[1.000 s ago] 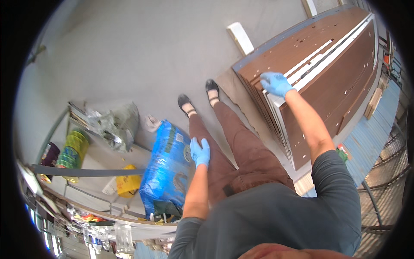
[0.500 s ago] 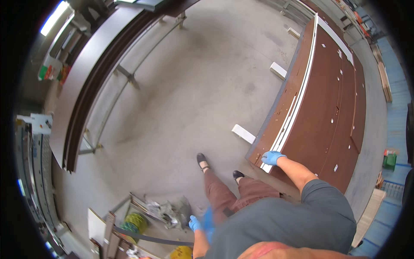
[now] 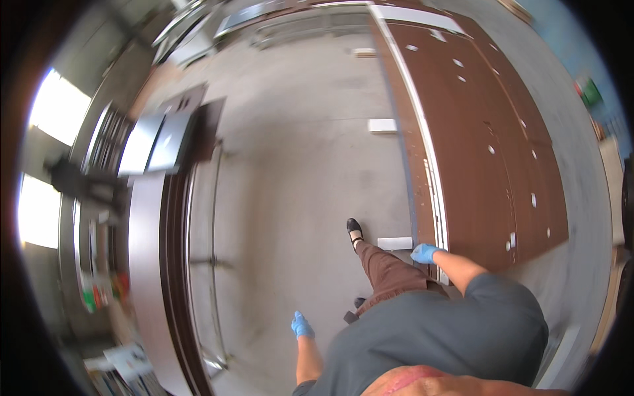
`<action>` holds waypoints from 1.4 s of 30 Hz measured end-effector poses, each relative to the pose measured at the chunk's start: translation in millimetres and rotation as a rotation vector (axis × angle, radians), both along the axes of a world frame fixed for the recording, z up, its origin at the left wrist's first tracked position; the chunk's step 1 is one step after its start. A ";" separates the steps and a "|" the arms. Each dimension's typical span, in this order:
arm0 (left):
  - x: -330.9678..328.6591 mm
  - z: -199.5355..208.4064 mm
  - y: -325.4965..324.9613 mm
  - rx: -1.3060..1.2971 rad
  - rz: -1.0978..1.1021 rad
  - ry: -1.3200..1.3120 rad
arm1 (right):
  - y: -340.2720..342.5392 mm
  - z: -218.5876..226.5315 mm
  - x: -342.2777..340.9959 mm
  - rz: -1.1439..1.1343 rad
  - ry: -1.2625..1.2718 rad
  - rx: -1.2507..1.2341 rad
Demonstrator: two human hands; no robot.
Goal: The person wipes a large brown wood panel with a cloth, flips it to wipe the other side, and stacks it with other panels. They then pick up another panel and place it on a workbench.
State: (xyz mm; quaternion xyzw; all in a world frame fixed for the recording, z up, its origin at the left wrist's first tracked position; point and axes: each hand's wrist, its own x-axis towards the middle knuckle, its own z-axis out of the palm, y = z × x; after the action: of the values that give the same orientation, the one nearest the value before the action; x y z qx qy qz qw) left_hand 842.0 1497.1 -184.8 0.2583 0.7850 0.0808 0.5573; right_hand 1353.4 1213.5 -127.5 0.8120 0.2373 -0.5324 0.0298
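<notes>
My left hand point(image 3: 302, 325), in a blue glove, hangs over the bare floor at my side, its fingers loosely stretched and nothing seen in them. My right hand point(image 3: 424, 253), gloved in the same blue, is at the near left end of a stack of large dark brown panels point(image 3: 462, 145). Its fingers look curled, with no object visible in them. Beneath and beside it runs a long white strip point(image 3: 422, 125) along the panels' left edge. Whether the hand touches the strip or hovers above it, I cannot tell.
White blocks, one of them a near block point(image 3: 394, 243), jut out from under the panels into the walkway. To the left, long dark profiles point(image 3: 175, 277) lie on a metal stand point(image 3: 213, 261). Grey sheets point(image 3: 168, 142) rest at its far end. Concrete floor point(image 3: 297, 171) runs between.
I have stepped forward and my view has turned left along the panel stack. My right hand has moved off the panel's near corner towards its left edge. The cluttered bin has left view.
</notes>
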 end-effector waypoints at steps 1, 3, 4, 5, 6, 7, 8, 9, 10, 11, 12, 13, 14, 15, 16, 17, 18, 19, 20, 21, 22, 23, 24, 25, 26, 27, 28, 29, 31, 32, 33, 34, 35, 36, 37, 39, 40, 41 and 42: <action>23.3 8.1 22.3 -0.027 -0.200 -0.091 | 8.4 0.1 15.3 -0.070 0.000 -0.040; 75.2 29.2 79.2 -0.090 -0.467 -0.105 | 26.4 7.6 44.9 -0.159 -0.028 -0.093; 111.8 33.1 102.7 -0.075 -0.522 -0.106 | 34.6 15.9 64.8 -0.171 -0.071 -0.098; 138.7 39.5 123.2 -0.127 -0.504 -0.073 | 48.2 23.1 86.0 -0.191 -0.049 -0.130; 164.7 45.0 143.2 -0.057 -0.573 -0.134 | 63.2 31.0 106.7 -0.209 -0.019 -0.166; 199.0 46.2 168.8 -0.038 -0.582 -0.173 | 81.0 38.9 126.7 -0.250 -0.063 -0.115; 232.7 47.4 193.6 -0.019 -0.584 -0.207 | 98.6 46.1 147.1 -0.240 -0.057 -0.073; 263.7 48.3 214.3 -0.005 -0.578 -0.241 | 118.6 51.7 170.7 -0.227 -0.053 -0.047; 290.5 48.5 230.5 0.007 -0.562 -0.274 | 136.0 55.4 189.6 -0.192 -0.050 -0.010; 316.4 48.7 246.6 0.021 -0.540 -0.310 | 154.7 56.6 205.8 -0.247 -0.061 -0.005; 339.5 49.8 264.6 0.017 -0.503 -0.311 | 177.4 54.8 224.1 -0.287 -0.076 0.016; 358.5 51.0 283.6 0.038 -0.537 -0.333 | 201.1 50.4 242.1 -0.329 -0.096 0.027; 376.6 50.3 303.7 0.036 -0.554 -0.319 | 223.6 44.5 255.7 -0.342 -0.128 0.047; 393.7 47.4 324.1 0.036 -0.564 -0.305 | 245.0 38.0 266.3 -0.354 -0.164 0.057; 408.2 43.0 346.2 0.009 -0.566 -0.236 | 267.5 31.1 279.5 -0.362 -0.187 0.034; 419.2 37.6 369.0 0.005 -0.588 -0.219 | 286.6 24.8 294.1 -0.367 -0.150 0.059; 429.8 31.2 394.6 -0.028 -0.608 -0.146 | 304.1 19.6 307.8 -0.355 -0.108 0.071; 439.9 24.1 420.4 -0.064 -0.640 -0.064 | 322.3 15.4 321.9 -0.341 -0.063 0.055; 452.7 16.0 448.4 -0.024 -0.805 -0.029 | 341.9 11.3 335.2 -0.330 -0.023 0.050; 465.6 9.8 476.5 0.027 -0.984 0.031 | 361.3 9.1 344.2 -0.304 -0.032 0.061; 479.0 6.3 504.3 0.089 -1.150 0.097 | 376.6 9.7 354.3 -0.280 -0.050 0.081; 487.0 7.5 531.6 0.003 -1.051 0.142 | 393.2 11.4 369.6 -0.256 -0.074 0.098; 501.9 6.5 560.0 -0.035 -0.969 0.153 | 412.0 12.5 385.7 -0.248 -0.061 0.089; 518.8 6.4 588.3 -0.055 -0.922 0.156 | 428.4 15.4 401.4 -0.244 -0.047 0.082; 539.6 6.2 616.4 -0.062 -0.889 0.156 | 445.3 18.6 417.9 -0.239 -0.031 0.072; 563.1 5.4 643.8 -0.061 -0.866 0.157 | 461.4 20.7 434.2 -0.333 -0.082 0.111; 591.0 3.7 672.0 -0.063 -0.904 0.220 | 475.1 22.2 449.2 -0.427 -0.131 0.149; 622.1 1.1 699.0 -0.033 -0.842 0.142 | 487.4 21.9 463.7 -0.519 -0.175 0.154; 694.2 -4.7 750.5 0.011 -0.849 0.120 | 505.4 17.6 495.8 -0.636 -0.167 0.217; 735.9 -6.8 775.6 0.038 -0.856 0.097 | 515.4 11.6 515.2 -0.693 -0.162 0.223; 781.6 -7.5 799.3 0.062 -0.854 0.063 | 527.5 4.3 538.9 -0.631 -0.143 0.193; 826.8 -7.6 817.9 0.023 -0.846 0.080 | 535.1 -2.5 562.8 -0.568 -0.121 0.146; 863.9 -4.7 829.3 0.046 -0.820 -0.119 | 542.6 -8.4 587.0 -0.512 -0.100 0.042; 903.0 -0.4 840.5 -0.028 -0.775 -0.215 | 551.2 -13.0 611.5 -0.435 -0.082 0.016; 937.3 4.9 838.3 0.074 -0.769 -0.262 | 559.7 -14.5 635.9 -0.362 -0.072 -0.061; 1002.8 18.1 828.6 0.204 -0.698 -0.277 | 580.4 -10.2 711.1 -0.159 -0.061 -0.149; 1018.1 26.3 823.3 0.178 -0.728 -0.232 | 592.4 -5.7 744.7 -0.214 -0.066 -0.131; 1038.9 32.0 823.4 0.145 -0.756 -0.186 | 608.9 -1.5 787.4 -0.271 -0.082 -0.133; 1062.6 35.1 829.8 0.097 -0.784 -0.130 | 630.5 2.3 834.0 -0.337 -0.112 -0.143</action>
State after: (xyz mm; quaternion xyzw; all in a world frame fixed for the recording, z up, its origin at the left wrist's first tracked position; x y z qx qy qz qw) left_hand 1904.6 2326.9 -149.7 0.5586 0.5853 -0.0851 0.5815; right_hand 2187.4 1844.0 -125.3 0.8644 0.0576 -0.4993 0.0109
